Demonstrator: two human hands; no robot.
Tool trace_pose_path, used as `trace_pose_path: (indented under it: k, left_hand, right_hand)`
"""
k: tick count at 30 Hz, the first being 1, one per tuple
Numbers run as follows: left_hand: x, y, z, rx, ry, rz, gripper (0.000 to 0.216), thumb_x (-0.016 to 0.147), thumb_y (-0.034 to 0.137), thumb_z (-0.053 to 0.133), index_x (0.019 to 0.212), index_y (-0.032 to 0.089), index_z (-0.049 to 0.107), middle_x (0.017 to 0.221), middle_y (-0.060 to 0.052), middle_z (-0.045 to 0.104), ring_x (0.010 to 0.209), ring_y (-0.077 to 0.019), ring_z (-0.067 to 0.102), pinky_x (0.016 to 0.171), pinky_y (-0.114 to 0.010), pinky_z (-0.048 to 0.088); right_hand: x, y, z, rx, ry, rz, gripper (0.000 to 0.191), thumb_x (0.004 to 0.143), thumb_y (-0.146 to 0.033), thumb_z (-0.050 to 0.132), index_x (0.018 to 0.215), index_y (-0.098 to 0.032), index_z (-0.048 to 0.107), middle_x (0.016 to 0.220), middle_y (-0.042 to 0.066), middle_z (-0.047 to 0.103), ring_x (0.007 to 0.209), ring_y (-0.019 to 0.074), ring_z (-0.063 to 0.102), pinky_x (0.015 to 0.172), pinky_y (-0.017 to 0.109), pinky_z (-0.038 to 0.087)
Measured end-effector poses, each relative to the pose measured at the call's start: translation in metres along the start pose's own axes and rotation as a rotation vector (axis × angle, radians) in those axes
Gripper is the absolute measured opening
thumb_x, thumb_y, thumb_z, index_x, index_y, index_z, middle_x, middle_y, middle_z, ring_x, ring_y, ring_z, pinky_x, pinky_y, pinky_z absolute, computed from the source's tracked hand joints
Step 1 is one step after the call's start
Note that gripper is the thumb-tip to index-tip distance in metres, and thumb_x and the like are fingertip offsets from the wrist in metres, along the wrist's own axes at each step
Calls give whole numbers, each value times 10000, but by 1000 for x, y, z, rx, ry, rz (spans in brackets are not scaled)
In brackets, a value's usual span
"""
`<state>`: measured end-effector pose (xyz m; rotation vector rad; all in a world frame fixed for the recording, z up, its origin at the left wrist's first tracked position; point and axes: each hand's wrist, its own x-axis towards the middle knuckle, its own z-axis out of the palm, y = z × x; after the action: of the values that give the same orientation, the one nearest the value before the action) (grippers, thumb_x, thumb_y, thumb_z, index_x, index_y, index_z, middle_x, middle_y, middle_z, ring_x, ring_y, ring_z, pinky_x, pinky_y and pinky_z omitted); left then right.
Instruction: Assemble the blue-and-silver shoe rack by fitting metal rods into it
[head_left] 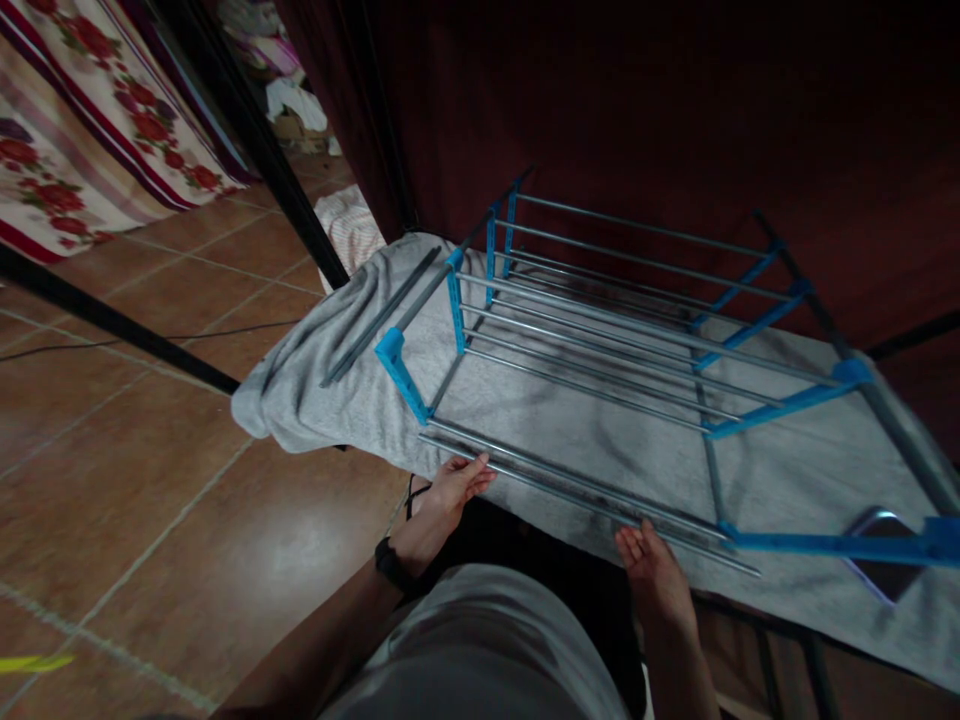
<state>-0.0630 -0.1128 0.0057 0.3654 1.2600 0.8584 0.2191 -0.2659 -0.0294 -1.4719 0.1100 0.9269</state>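
A thin metal rod (pixel 555 491) lies level along the near edge of a partly built rack, with both hands on it. My left hand (pixel 459 482), with a dark band at the wrist, pinches the rod near its left end. Further right, my right hand (pixel 654 562) has its thumb and fingers closed around the same rod. The rack has blue plastic brackets (pixel 405 375), darker grey side tubes (pixel 911 440) and several silver rods (pixel 585 376) across it. Another rod (pixel 600 485), fitted between the front bracket ends, runs just beyond the held one.
The rack rests on a grey blanket (pixel 300 350) over a bed-like surface. Loose dark tubes (pixel 382 318) lie at its left. A phone (pixel 885 550) sits under the right front bracket. Black frame poles (pixel 262 150) stand to the left, and a dark red curtain (pixel 637 110) hangs behind.
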Motion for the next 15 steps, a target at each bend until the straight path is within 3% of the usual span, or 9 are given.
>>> trace_pose_path:
  k: [15]
  left_hand:
    - [4,-7,-1,-50,-69,25,307,655,186,945,801,152,678,751,-33,735,709,-161,732,717,-259,590]
  right_hand:
    - [4,1,-4,7,-29,-17,360,633,-427,831,862,-237,629,951,46,684,1009,238,699,1034,501,569]
